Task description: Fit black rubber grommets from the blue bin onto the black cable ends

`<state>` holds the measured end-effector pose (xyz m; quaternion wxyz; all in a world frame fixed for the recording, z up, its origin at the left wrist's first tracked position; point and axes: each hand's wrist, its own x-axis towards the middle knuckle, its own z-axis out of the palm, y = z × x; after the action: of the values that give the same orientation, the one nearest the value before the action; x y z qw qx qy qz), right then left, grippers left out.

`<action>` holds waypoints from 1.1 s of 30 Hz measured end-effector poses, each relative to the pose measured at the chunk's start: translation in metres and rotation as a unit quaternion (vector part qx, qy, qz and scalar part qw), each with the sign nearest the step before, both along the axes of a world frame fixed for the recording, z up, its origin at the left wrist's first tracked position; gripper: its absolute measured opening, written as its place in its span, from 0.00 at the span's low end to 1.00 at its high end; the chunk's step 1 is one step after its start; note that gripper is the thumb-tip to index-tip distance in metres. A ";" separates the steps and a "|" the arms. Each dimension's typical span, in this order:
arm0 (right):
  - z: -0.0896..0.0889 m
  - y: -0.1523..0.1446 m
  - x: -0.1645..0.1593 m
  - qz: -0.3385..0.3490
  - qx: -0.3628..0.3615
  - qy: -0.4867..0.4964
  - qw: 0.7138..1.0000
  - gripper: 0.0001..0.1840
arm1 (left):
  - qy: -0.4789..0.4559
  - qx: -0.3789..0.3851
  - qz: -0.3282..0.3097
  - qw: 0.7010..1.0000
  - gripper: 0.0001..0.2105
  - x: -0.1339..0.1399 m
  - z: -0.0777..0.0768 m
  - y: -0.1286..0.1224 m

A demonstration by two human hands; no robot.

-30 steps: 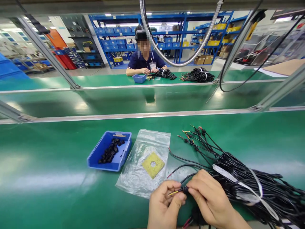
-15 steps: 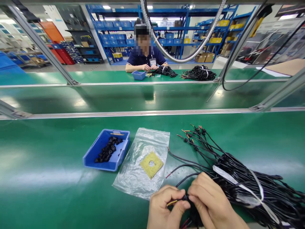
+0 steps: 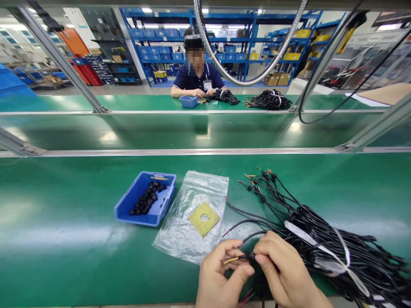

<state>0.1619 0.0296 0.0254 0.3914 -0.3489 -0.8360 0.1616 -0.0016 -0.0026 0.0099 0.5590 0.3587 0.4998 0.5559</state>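
Observation:
My left hand (image 3: 221, 276) pinches the stripped yellow and red end of a black cable (image 3: 236, 258) near the front edge of the green bench. My right hand (image 3: 284, 273) grips the same cable just behind a small black ring (image 3: 250, 256) threaded on it. That cable runs into a big bundle of black cables (image 3: 334, 248) tied with white tape, lying to the right. A blue bin (image 3: 145, 204) holding several black rings sits to the left. Between the bin and my hands lies a clear plastic bag (image 3: 192, 218) with a yellow square sponge (image 3: 204, 219) on it.
A green conveyor belt (image 3: 192, 130) runs across behind metal rails. Beyond it a person in a dark polo sits at another bench (image 3: 144, 102) with a blue bin and more cable bundles (image 3: 268, 99). Blue shelving fills the background. A metal hose (image 3: 244, 81) hangs overhead.
My hands stayed together on the cable and shifted slightly; the thumb and fingers of my left hand opened a little around the wire tips. The view tilted slightly.

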 end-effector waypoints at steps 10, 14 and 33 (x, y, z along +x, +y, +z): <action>0.008 0.000 0.001 0.008 -0.002 -0.046 0.999 0.07 | -0.098 -0.039 0.063 0.992 0.16 0.003 0.007 -0.001; 0.009 -0.001 0.000 0.026 0.002 -0.035 0.999 0.08 | -0.084 -0.034 0.048 0.995 0.13 0.001 0.005 -0.002; 0.022 -0.006 0.008 0.075 -0.062 -0.044 0.994 0.08 | 0.132 0.252 -0.219 0.933 0.10 -0.023 -0.017 -0.009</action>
<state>0.1696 0.0236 0.0471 0.3190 -0.3157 -0.8645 0.2263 -0.0249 -0.0114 -0.0074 0.4873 0.6583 0.3220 0.4748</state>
